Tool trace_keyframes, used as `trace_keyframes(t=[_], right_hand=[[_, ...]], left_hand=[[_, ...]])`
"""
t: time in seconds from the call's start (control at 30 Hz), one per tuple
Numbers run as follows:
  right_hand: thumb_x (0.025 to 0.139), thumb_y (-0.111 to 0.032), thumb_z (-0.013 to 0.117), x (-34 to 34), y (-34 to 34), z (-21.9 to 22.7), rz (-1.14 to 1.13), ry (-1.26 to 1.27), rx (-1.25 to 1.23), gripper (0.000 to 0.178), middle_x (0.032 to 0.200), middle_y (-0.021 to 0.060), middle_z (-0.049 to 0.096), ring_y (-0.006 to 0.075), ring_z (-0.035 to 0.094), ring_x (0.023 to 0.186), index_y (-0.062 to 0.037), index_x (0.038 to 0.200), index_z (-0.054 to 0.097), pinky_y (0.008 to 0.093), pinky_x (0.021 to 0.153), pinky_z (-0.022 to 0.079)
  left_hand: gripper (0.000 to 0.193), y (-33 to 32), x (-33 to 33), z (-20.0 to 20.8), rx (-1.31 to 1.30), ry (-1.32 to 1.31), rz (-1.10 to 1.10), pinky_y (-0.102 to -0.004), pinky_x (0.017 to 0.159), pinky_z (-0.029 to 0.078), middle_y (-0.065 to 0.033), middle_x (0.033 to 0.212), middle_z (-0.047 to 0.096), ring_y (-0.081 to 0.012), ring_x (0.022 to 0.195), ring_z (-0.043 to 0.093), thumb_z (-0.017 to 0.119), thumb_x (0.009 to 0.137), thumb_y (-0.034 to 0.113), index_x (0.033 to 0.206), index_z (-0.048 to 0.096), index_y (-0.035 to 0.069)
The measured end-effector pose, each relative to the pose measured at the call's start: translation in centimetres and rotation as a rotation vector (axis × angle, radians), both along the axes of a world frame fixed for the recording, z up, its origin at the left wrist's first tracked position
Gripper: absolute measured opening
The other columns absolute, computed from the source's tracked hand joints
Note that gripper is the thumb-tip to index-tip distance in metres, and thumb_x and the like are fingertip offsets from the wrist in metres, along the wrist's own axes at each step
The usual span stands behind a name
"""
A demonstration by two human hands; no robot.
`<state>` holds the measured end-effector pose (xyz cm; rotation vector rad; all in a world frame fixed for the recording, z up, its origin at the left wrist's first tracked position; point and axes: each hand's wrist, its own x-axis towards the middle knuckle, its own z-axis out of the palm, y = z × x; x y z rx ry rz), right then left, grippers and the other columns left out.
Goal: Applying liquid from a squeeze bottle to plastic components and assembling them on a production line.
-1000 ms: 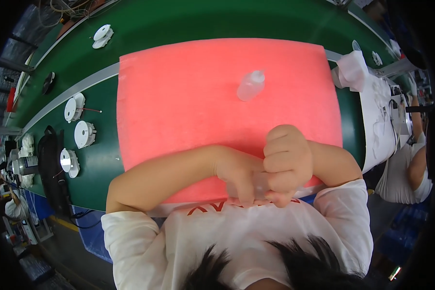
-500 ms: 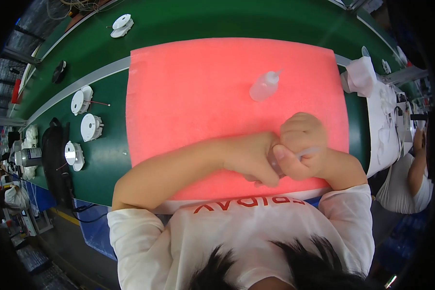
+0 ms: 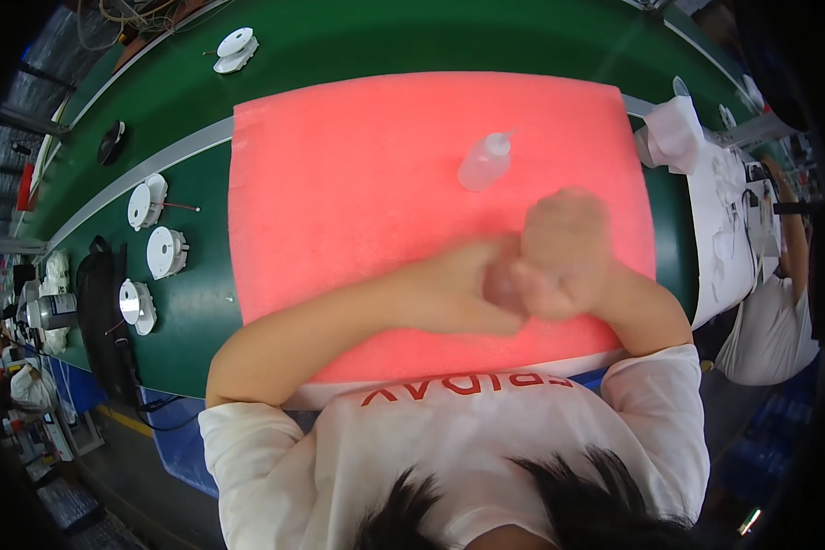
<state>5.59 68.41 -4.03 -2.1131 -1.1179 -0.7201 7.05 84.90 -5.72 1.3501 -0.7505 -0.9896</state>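
Observation:
My left hand [image 3: 467, 284] and my right hand [image 3: 570, 261] meet over the near right part of a pink foam sheet [image 3: 357, 183]. Both are closed and smeared by motion. Between them is a translucent squeeze bottle [image 3: 501, 282], mostly hidden by fingers; its slim pointed tip showed beside the right thumb half a second ago. My left fingers wrap round its body, while the right hand grips its other end. Just beyond the hands, a second translucent squeeze bottle [image 3: 484, 165] with a narrow nozzle lies on the sheet.
Several white round parts [image 3: 167, 252] sit on the green table left of the sheet, beside a black bag [image 3: 101, 312]. Farther off, another white part [image 3: 236, 50] and a black round part [image 3: 111, 142] rest beyond a metal rail. At right stands a white-covered surface [image 3: 720, 247].
Both hands have moved together slightly away from my body, and they are more blurred now. The bottle's tip no longer shows. The whole view has shifted a little.

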Motion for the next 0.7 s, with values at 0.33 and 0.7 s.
trace_keyframes(t=[0.33,0.7], right_hand=[[0.066,-0.013,0.052,-0.3,-0.9,0.2,-0.093,0.293,0.041,0.023,0.046,0.006,0.034,0.0236,0.033,0.039,-0.007,0.049,0.037,0.0339,0.04,0.024],[0.078,-0.014,0.037,0.1,-2.9,1.0,0.161,0.317,0.203,0.023,0.053,0.0047,0.037,0.0205,0.036,0.047,-0.0044,0.058,0.04,0.0298,0.045,0.028]], left_hand=[[0.017,-0.4,0.3,-0.6,0.043,-0.304,0.176,-0.0288,0.053,0.044,-0.0076,0.067,0.051,-0.0145,0.063,0.054,0.059,0.063,0.009,0.075,0.049,0.001],[0.024,-0.3,0.0,-0.7,-0.19,0.256,-0.097,-0.0236,0.059,0.042,-0.0032,0.076,0.052,-0.0095,0.067,0.051,0.068,0.066,0.009,0.082,0.052,0.003]])
